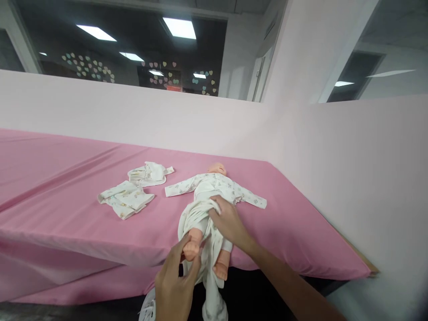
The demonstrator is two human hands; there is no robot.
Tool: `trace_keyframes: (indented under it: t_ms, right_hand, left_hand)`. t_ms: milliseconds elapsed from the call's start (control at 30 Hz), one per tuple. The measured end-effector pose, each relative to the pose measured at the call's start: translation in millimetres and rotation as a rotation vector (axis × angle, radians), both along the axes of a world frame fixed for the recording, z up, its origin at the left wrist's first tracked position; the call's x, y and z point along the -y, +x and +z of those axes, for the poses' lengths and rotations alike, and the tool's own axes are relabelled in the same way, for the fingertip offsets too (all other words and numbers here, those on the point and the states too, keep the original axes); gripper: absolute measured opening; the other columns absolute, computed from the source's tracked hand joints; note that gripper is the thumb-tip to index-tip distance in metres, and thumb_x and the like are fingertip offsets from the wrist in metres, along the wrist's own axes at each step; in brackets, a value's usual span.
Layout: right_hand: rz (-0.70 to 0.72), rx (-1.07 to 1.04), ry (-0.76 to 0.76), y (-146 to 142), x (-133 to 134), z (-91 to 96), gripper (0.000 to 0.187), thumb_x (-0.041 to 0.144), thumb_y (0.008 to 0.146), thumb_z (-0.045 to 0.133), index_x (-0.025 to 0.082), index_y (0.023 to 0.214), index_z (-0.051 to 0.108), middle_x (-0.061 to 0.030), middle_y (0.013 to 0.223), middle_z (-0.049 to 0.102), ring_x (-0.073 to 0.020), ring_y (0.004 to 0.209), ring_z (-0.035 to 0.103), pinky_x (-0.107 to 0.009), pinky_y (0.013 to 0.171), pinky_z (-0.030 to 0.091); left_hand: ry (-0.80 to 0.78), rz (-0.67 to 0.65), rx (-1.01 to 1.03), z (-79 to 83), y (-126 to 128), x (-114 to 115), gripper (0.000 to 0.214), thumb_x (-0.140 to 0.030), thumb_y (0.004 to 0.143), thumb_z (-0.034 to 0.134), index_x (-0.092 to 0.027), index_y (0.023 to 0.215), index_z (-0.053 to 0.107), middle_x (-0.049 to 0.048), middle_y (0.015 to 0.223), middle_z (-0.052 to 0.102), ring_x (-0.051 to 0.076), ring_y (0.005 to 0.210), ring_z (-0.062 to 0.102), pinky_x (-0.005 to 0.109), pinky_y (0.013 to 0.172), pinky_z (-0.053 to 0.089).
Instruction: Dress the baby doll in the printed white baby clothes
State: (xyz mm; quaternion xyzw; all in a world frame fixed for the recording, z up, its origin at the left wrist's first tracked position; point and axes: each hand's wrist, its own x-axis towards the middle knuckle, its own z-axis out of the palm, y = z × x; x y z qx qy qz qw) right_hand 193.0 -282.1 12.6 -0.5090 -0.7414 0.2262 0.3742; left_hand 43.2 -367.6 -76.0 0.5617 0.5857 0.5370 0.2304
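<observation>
Single head-worn view. It looks forward and down from the near edge of the pink table (67, 218), facing the pale partition (133, 116) and its right-hand corner. The left hand (175, 285) and right hand (229, 223) sit low and close, at the doll (214, 183). Ceiling lights (179, 27) show far beyond.

A doll (214, 183) in a printed white top lies on its back near the table's (67, 178) front edge, head toward the wall and legs hanging over the edge. The left hand (175, 285) pinches one bare foot (192, 249) there. The right hand (229, 220) grips the pants (195, 214) bunched at the doll's waist. Two small garments (125, 198) lie left of the doll, well apart from it.
</observation>
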Motion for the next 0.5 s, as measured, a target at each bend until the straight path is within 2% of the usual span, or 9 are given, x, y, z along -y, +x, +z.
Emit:
trace_keyframes:
  t_ms: [100, 167, 300, 400, 500]
  right_hand:
    - [-0.072, -0.006, 0.007, 2.6, -24.2, 5.9, 0.022, 0.020, 0.081, 0.050, 0.024, 0.101, 0.058, 0.0006, 0.098, 0.065, -0.0191, 0.092, 0.058, -0.031, 0.080, 0.041]
    - [-0.077, -0.008, -0.005, 2.8, -33.9, 3.8, 0.024, 0.022, 0.081, 0.052, 0.024, 0.104, 0.058, -0.0003, 0.101, 0.065, -0.0202, 0.095, 0.058, -0.033, 0.082, 0.041]
    - [-0.058, -0.011, -0.051, 3.5, -26.5, -9.2, 0.030, 0.030, 0.087, 0.052, 0.021, 0.115, 0.053, -0.0036, 0.108, 0.062, -0.0208, 0.101, 0.057, -0.036, 0.088, 0.042]
    - [-0.030, -0.023, -0.117, 8.7, -4.8, -16.4, 0.035, 0.037, 0.091, 0.051, 0.020, 0.120, 0.052, -0.0046, 0.109, 0.062, -0.0198, 0.100, 0.058, -0.035, 0.086, 0.045]
    - [-0.004, -0.064, -0.141, 17.4, 18.7, -19.6, 0.037, 0.036, 0.091, 0.054, 0.023, 0.125, 0.051, -0.0040, 0.123, 0.059, -0.0193, 0.114, 0.055, -0.035, 0.095, 0.043]
  left_hand:
    - [0.228, 0.085, -0.110, 2.8, -3.9, -10.4, 0.024, -0.038, 0.087, 0.062, -0.026, 0.108, 0.065, 0.0040, 0.101, 0.073, 0.023, 0.094, 0.070, 0.034, 0.086, 0.055]
    - [0.286, 0.102, -0.111, 5.4, -4.9, -16.2, 0.022, -0.036, 0.088, 0.060, -0.024, 0.106, 0.064, 0.0045, 0.100, 0.071, 0.022, 0.094, 0.068, 0.033, 0.086, 0.055]
    - [0.182, 0.102, 0.094, 1.1, -4.2, -27.8, 0.036, -0.037, 0.083, 0.064, -0.025, 0.116, 0.058, 0.0061, 0.116, 0.065, 0.025, 0.106, 0.063, 0.038, 0.091, 0.053]
    - [0.057, -0.006, 0.220, -7.6, -0.5, -37.3, 0.050, -0.040, 0.081, 0.067, -0.025, 0.126, 0.050, 0.0087, 0.126, 0.059, 0.027, 0.115, 0.059, 0.041, 0.097, 0.050]
    - [-0.001, -0.083, 0.238, -13.3, 4.7, -45.2, 0.063, -0.042, 0.080, 0.068, -0.023, 0.135, 0.043, 0.0114, 0.133, 0.054, 0.029, 0.122, 0.056, 0.043, 0.102, 0.046]
